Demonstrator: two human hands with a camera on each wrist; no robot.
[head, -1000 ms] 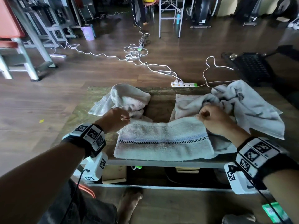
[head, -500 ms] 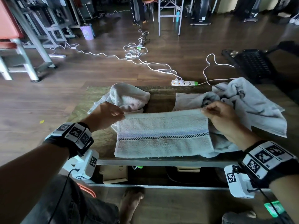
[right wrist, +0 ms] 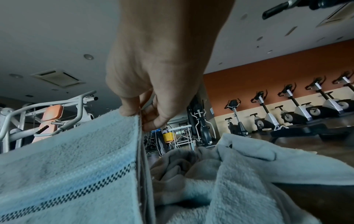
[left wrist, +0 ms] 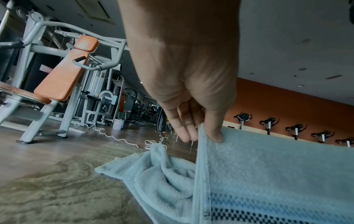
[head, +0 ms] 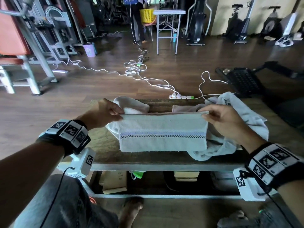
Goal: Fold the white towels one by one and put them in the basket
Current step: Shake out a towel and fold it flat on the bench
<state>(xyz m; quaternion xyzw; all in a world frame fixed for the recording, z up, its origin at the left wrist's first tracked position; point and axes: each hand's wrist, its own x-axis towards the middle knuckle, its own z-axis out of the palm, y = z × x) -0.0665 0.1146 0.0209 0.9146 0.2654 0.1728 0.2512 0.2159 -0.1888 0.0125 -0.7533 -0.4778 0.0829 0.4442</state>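
white terry with a woven band of pale blue and black checks: that is the folded towel (head: pixel 162 134) you hold up by its top edge over the wooden table (head: pixel 105 145). your left hand (head: pixel 102 112) pinches the top left corner, thumb on the near face and fingers curled behind it, as the left wrist view shows plainly. your right hand (head: pixel 220 119) pinches the top right corner the same way, thumb in front and fingertips (right wrist: pixel 153 121) behind the doubled layers. the towel hangs flat between your two hands, its top edge level, its lower fringe touching or just above the tabletop; you cannot tell which from these views.

behind your left hand a crumpled towel (head: pixel 131 104) lies on the table. to your right a loose heap of towels (head: pixel 238 112) spreads across the table's far right part and passes under the hanging towel's lower right corner. a yellow basket (head: pixel 147 15) stands well apart, far across the room beside a tall white table (head: pixel 169 12), with a standing person (head: pixel 136 22) next to it. a white power strip (head: pixel 181 96) and cables (head: pixel 131 69) lie on the wooden floor beyond the table.
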